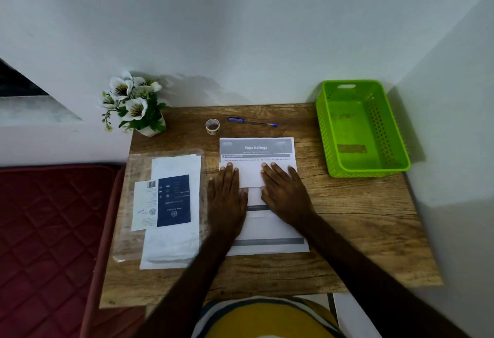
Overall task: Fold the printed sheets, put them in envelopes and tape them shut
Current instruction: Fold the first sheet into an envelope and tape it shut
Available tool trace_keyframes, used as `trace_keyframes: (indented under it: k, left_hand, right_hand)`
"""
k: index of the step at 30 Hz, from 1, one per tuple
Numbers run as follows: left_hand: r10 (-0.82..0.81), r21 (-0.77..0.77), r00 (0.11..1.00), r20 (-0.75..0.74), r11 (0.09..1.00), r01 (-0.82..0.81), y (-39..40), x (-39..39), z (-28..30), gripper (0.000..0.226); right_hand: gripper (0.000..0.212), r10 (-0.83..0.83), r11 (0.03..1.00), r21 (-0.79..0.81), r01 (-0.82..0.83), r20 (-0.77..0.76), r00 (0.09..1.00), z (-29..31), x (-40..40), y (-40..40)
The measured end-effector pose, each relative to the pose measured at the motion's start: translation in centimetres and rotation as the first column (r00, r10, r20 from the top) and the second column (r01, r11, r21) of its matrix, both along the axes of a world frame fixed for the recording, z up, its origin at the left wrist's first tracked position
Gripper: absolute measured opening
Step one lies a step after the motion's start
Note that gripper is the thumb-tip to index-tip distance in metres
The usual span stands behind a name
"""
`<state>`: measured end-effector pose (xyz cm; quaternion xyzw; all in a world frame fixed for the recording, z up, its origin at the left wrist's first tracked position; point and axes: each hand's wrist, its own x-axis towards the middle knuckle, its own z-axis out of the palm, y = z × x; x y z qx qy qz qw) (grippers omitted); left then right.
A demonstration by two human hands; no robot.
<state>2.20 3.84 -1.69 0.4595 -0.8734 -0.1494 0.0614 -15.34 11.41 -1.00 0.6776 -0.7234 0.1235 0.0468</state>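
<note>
On the tabletop, a tape roll and pen lie beyond the printed sheet; a green basket stands right, the envelope pack left. The sheet's long axis runs away from the person (heading farthest). Left hand and right hand press flat on its folded part, grip wide.

Matt wood-grain table, perforated glossy plastic basket (green), paper sheet

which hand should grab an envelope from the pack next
Left. The left hand lies flat on the printed sheets, right beside the envelope pack. The right hand would probably have to cross over it.
</note>
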Motion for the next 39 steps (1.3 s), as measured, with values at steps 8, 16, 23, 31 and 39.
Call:
trace_keyframes:
  k: [8,16,23,31,39]
  left_hand:
    - [0.046,-0.012,0.999,0.002,0.999,-0.046,-0.9,-1.1,0.4,0.054]
    - [0.059,-0.030,0.997,0.049,0.998,-0.057,-1.0,-1.3,-0.7,0.061]
    - [0.078,-0.005,0.996,0.034,0.997,-0.078,-1.0,-1.4,-0.5,0.063]
    - [0.076,0.029,0.997,-0.034,0.997,-0.075,-1.1,-1.2,-0.4,0.063]
    - [0.164,0.056,0.925,-0.344,0.987,-0.154,-1.1,-1.1,-0.6,0.056]
  right_hand:
    - [0.051,-0.024,0.996,0.084,0.019,0.053,0.998,-0.1,3.0,-2.2]
    - [0.063,-0.168,0.965,0.225,0.136,0.132,0.977,-1.2,1.7,-1.8]
    - [0.069,-0.286,0.932,0.262,0.251,0.104,0.953,-0.9,-1.9,0.8]
    - [0.070,-0.312,0.927,0.274,0.255,0.191,0.931,1.4,-2.6,0.2]
    - [0.078,-0.195,0.933,0.347,0.098,0.258,0.946,4.3,-2.4,-4.6]
